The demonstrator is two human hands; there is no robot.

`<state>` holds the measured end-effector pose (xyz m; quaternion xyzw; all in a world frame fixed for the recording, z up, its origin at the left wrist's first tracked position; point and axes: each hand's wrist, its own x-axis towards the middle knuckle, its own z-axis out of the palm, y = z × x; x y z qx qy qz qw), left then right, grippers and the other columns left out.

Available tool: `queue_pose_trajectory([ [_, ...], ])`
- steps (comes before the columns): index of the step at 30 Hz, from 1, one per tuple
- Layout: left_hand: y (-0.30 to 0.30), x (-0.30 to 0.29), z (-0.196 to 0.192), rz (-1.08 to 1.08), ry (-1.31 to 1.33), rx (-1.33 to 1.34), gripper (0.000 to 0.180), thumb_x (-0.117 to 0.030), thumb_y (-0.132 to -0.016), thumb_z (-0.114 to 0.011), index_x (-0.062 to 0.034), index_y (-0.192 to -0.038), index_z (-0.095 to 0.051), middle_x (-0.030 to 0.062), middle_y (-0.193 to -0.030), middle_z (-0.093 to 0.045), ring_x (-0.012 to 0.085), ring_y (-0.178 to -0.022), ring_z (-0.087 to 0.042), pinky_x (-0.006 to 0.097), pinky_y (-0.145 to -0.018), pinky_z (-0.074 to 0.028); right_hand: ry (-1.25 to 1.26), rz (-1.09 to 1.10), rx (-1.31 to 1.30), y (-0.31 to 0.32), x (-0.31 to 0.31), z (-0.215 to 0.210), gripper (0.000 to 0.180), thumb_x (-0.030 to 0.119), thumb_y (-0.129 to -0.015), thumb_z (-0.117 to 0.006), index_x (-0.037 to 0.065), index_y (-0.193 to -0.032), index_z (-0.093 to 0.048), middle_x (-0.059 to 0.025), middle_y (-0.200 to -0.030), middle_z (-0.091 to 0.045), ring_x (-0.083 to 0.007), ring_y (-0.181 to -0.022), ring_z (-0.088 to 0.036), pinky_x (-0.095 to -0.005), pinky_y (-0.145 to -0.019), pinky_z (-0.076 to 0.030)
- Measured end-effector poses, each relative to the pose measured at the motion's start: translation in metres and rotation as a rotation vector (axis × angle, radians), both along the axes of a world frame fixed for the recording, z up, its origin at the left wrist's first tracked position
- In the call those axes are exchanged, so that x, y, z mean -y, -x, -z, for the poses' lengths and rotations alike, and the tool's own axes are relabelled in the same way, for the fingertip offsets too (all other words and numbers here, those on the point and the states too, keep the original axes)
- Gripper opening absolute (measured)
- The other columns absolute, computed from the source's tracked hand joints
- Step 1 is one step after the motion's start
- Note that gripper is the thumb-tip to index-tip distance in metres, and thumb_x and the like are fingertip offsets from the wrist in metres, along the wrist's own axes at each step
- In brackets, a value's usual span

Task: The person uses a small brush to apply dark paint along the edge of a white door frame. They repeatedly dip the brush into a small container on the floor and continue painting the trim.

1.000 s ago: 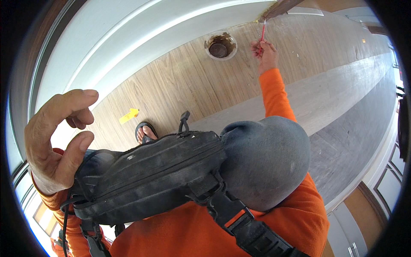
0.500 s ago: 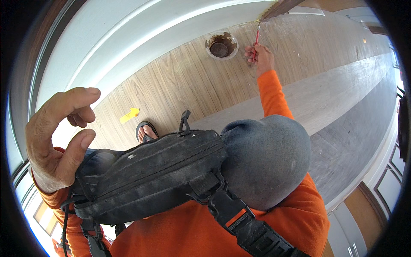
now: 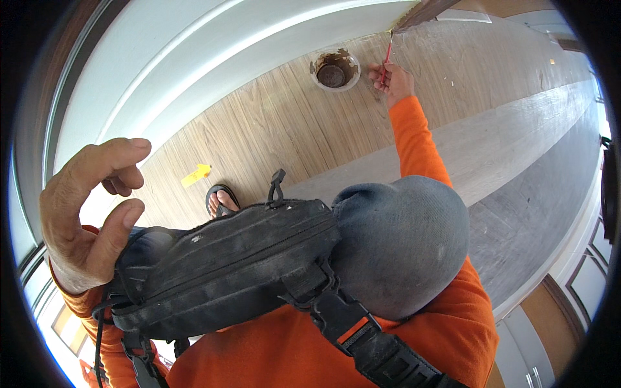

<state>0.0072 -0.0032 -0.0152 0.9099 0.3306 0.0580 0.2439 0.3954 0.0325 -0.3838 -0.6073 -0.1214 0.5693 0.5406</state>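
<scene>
My right hand (image 3: 396,82) reaches out low over the floor, its fingers closed around a thin red-handled paintbrush (image 3: 387,57). The brush tip touches or nearly touches the foot of a dark brown wooden frame (image 3: 420,14), where it meets the white panel and the floor. Just left of that hand stands a clear round tub (image 3: 354,76) with brown paint (image 3: 332,74) inside and smeared on its wall. Off to the left, my left hand (image 3: 90,207) is raised with thumb and fingers apart and curved, holding nothing.
A white moulded door panel (image 3: 213,58) runs along the far left. On the wood-look floor (image 3: 272,123) lies a yellow arrow sticker (image 3: 196,175) beside my sandalled foot (image 3: 222,199). A black bag (image 3: 226,258) hangs across my chest, next to my bent knee (image 3: 407,239). A grey strip (image 3: 530,200) lies right.
My right hand and the brush have shifted only very slightly. The left hand has dipped a little and stays apart from everything. The tub has not moved.
</scene>
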Motion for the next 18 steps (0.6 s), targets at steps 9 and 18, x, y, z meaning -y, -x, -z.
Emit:
queue_pose_trajectory([
  [9,-0.002,-0.001,0.002,-0.003,0.001,0.000,0.042,-0.005,-0.070,-0.062,0.0019,-0.112,-0.056,0.0110,-0.077,-0.061,0.0133,-0.060,-0.055,0.026,-0.052,-0.041,-0.049,-0.012,-0.001,-0.008,-0.002,0.010,0.013,0.012,-0.086,-0.046,0.003,-0.094,-0.051,-0.0133,-0.086,-0.067,-0.0184,-0.066,-0.064,-0.0286,-0.053,-0.046],
  [18,0.000,0.000,0.001,-0.010,0.015,0.009,0.042,-0.004,-0.071,-0.062,0.0019,-0.111,-0.056,0.0111,-0.078,-0.062,0.0132,-0.061,-0.055,0.026,-0.052,-0.041,-0.018,0.088,-0.137,0.008,0.004,0.001,0.012,0.014,-0.086,-0.046,0.004,-0.092,-0.051,-0.0103,-0.079,-0.063,-0.0189,-0.061,-0.060,-0.0294,-0.049,-0.043],
])
